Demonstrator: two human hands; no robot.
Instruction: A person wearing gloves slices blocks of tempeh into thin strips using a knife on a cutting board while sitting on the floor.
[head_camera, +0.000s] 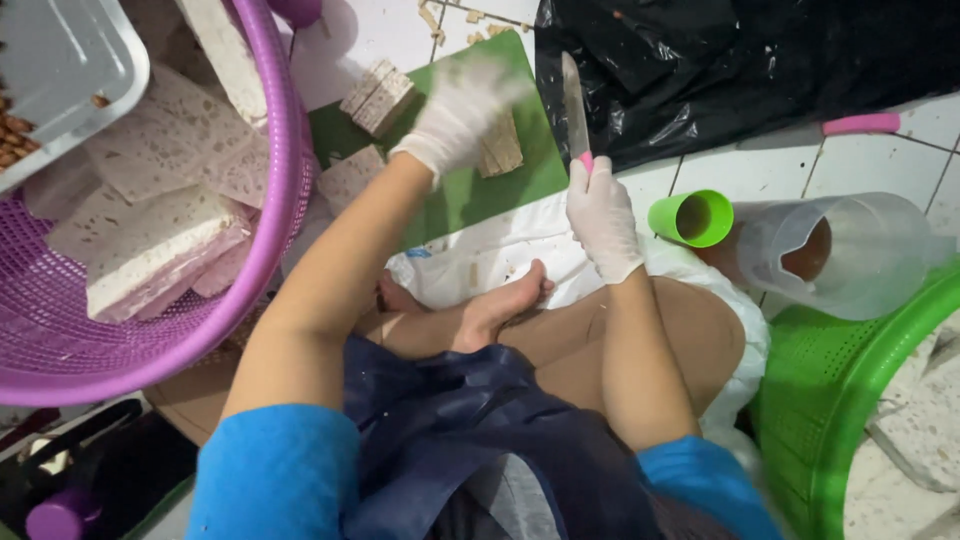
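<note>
A purple basket (262, 250) of pale slabs fills the left of the frame, a black plastic bag (720, 60) lies upper right, and a green cup (692, 218), clear jug (850, 255) and green basket (850, 400) sit right.

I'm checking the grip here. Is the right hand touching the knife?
Touching. The head view shows the gloved right hand closed around the pink handle of the knife, blade pointing up.

— Where does the view look from?
— From the person's head, facing steeply down over lap and arms to the tiled floor, close in.
— What anchors it?
— The green cutting board (470, 190) sits upper centre; the purple basket (270, 200) is cut off left of it, the green basket (840, 400) lower right.
— Another view?
— Only this one.
</note>
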